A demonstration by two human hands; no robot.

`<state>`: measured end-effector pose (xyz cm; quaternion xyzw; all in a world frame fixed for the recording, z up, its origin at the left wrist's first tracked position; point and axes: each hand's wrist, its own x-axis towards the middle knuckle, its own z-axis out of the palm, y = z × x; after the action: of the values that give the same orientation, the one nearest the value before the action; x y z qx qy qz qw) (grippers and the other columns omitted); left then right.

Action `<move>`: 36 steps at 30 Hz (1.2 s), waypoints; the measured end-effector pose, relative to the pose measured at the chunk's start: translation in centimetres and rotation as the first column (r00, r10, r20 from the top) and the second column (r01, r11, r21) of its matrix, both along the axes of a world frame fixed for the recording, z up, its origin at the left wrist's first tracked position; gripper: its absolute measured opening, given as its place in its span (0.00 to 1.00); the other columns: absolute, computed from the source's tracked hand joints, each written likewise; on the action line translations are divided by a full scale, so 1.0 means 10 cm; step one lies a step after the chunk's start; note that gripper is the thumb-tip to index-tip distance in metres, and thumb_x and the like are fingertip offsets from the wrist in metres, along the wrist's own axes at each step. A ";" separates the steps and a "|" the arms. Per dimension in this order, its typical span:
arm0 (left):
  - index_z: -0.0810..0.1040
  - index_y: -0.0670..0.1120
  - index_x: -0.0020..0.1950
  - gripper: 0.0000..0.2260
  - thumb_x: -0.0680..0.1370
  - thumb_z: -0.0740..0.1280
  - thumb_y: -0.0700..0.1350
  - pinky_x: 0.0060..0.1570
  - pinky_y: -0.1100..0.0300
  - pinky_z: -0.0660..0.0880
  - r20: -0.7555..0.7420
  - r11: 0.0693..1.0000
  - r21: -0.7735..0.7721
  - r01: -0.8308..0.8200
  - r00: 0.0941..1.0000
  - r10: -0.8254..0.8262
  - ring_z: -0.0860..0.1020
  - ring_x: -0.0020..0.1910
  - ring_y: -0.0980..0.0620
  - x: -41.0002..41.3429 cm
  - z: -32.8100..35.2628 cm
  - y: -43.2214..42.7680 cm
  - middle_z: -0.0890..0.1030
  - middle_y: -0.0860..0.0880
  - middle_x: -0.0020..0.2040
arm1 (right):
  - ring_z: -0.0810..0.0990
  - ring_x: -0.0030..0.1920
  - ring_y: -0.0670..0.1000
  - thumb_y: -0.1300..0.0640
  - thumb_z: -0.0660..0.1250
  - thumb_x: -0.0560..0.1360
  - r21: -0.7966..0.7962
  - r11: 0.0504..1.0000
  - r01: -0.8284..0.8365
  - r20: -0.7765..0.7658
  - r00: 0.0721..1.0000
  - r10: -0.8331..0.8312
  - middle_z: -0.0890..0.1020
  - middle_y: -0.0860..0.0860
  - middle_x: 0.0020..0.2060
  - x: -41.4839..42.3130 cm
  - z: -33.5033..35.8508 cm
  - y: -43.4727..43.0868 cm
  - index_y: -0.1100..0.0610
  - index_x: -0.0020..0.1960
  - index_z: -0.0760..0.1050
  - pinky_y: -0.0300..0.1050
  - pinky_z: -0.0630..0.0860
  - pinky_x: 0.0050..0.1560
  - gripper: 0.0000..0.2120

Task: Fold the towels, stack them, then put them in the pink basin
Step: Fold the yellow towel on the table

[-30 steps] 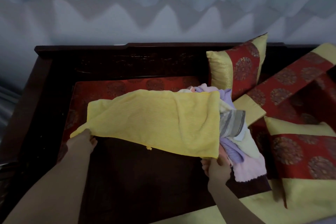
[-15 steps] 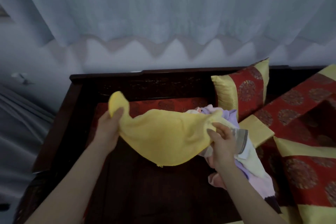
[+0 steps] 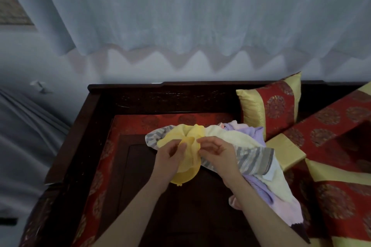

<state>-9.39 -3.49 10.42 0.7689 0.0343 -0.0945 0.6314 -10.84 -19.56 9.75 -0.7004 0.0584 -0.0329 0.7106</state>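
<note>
Towels, counted by colour: at least five.

1. The yellow towel point(image 3: 187, 166) is soft, matte cloth, gathered into a rounded, creased bundle. It is raised above the dark panel point(image 3: 190, 206), at the left edge of the pile point(image 3: 267, 192). My left hand point(image 3: 169, 159) grips its left side with fingers curled into the folds. My right hand point(image 3: 217, 153) pinches its right side between thumb and bent fingers. Both hands sit close together, with the bundle between them.
2. The striped towel point(image 3: 251, 160) has grey and pale bands and a slight sheen, and lies draped under my right wrist. A second striped flap shows left of the yellow bundle; I cannot tell whether it is the same piece. One white tab point(image 3: 268, 176) is sewn at its lower edge, and any print on it is too small to read.
3. The cream towel point(image 3: 226, 136) is plush and crumpled, touching the yellow one.
4. The lilac towel point(image 3: 254, 132) is ribbed and runs through the heap.
5. The pink towel point(image 3: 287, 212) hangs lowest, at the near right.

The panel is smooth dark wood, rectangular, bordered by a red brocade seat pad point(image 3: 140, 122) woven with round medallions. A carved dark wooden frame point(image 3: 160, 88) encloses both. Three cushions point(image 3: 275, 106) in red medallion brocade with gold satin bands show clearly on the right; one stands upright just behind the pile. A white pleated curtain point(image 3: 180, 16) with a scalloped hem hangs beyond.
</note>
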 end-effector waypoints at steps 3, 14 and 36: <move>0.77 0.58 0.47 0.04 0.77 0.66 0.48 0.47 0.46 0.78 -0.025 1.000 0.003 0.014 1.000 -0.014 0.81 0.46 0.46 -0.06 -0.02 -0.02 0.83 0.46 0.44 | 0.81 0.40 0.44 0.72 0.71 0.68 -0.112 0.993 -0.022 -0.008 1.000 0.022 0.83 0.48 0.36 0.03 -0.05 0.00 0.54 0.56 0.79 0.36 0.77 0.44 0.21; 0.81 0.52 0.46 0.04 0.75 0.69 0.44 0.52 0.47 0.80 -0.163 0.966 -0.187 -0.179 0.975 0.149 0.82 0.50 0.48 -0.06 -0.03 0.04 0.84 0.47 0.47 | 0.79 0.47 0.45 0.60 0.73 0.70 -0.423 0.898 -0.124 0.089 0.980 0.177 0.83 0.46 0.42 0.11 0.05 -0.17 0.48 0.40 0.80 0.38 0.74 0.52 0.08; 0.76 0.41 0.40 0.05 0.66 0.68 0.37 0.33 0.64 0.73 0.086 0.987 -0.153 -0.057 0.994 0.071 0.73 0.33 0.56 -0.28 -0.05 0.41 0.75 0.50 0.33 | 0.76 0.52 0.44 0.44 0.68 0.65 -0.863 0.440 -0.248 -0.052 0.910 0.412 0.77 0.40 0.49 -0.03 -0.40 -0.06 0.44 0.55 0.72 0.49 0.75 0.51 0.19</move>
<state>-12.21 0.60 9.92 0.7213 0.0231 -0.0415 0.6910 -11.12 -20.19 5.73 -0.9496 -0.1631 0.0242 0.2667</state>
